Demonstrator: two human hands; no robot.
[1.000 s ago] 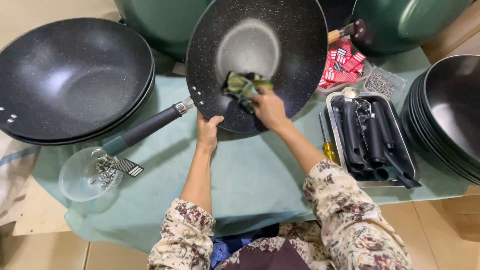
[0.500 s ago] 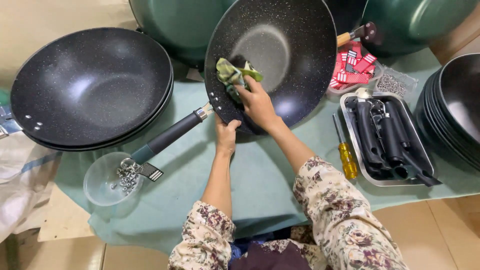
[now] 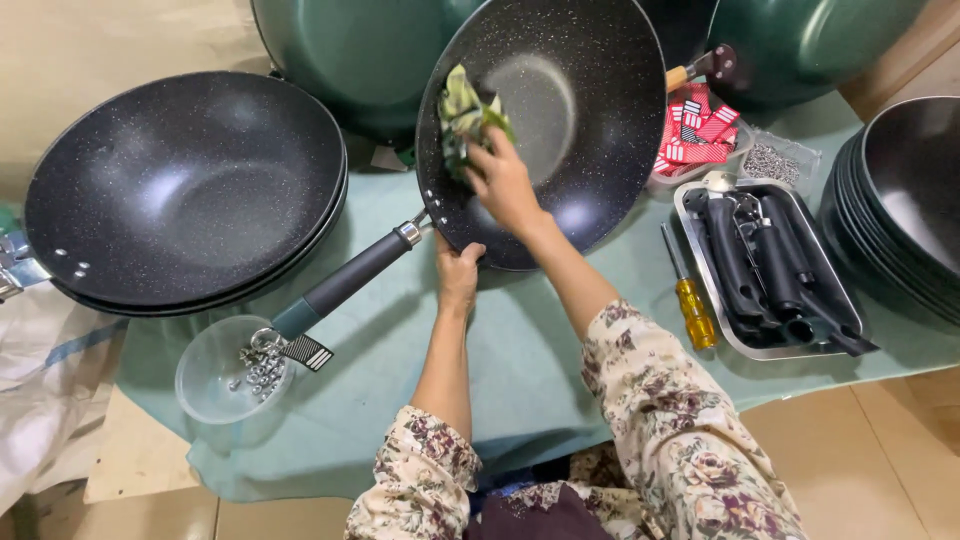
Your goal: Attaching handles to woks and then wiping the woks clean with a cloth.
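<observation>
A black speckled wok (image 3: 580,110) is tilted up on the green cloth-covered table (image 3: 540,370), its dark handle (image 3: 350,285) pointing lower left. My left hand (image 3: 458,275) grips the wok's near rim from below. My right hand (image 3: 503,182) presses a crumpled green cloth (image 3: 465,115) against the inner left wall of the wok.
A stack of black woks (image 3: 185,190) lies at left, another stack (image 3: 905,200) at right. Green wok undersides (image 3: 345,55) stand behind. A metal tray of black handles (image 3: 775,270), a yellow screwdriver (image 3: 690,300), red tags (image 3: 700,130) and a clear bowl of screws (image 3: 235,370) are nearby.
My right hand has swept the green cloth from the wok's lower middle up and to the left side of the inner wall. My left hand has stayed on the rim.
</observation>
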